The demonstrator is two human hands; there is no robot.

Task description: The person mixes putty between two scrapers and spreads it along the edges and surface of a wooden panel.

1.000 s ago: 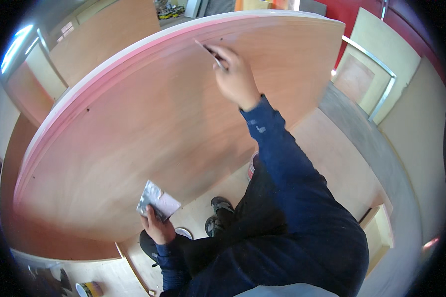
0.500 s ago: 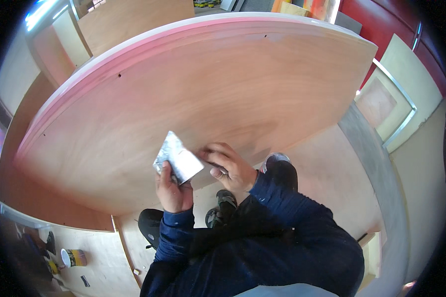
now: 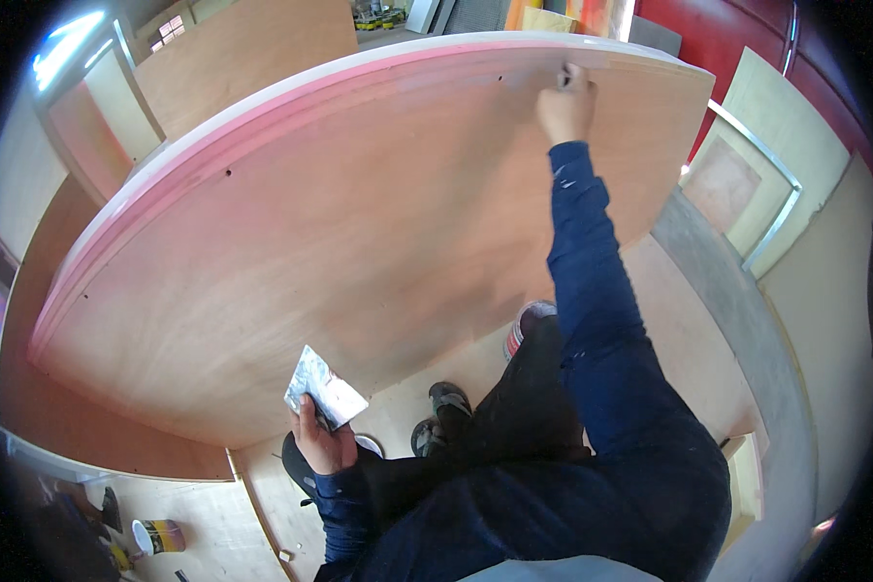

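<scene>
Plywood panel point(image 3: 359, 223) (upright); left hand point(image 3: 322, 441) holds putty-smeared scraper point(image 3: 323, 390)

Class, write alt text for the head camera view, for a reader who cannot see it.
Seen from above, a person in dark blue sleeves stretches the right hand to the far edge of a large plywood panel, pressing a small tool against it. The left hand holds a smeared flat scraper near the body. A small can stands on the floor at lower left.
</scene>
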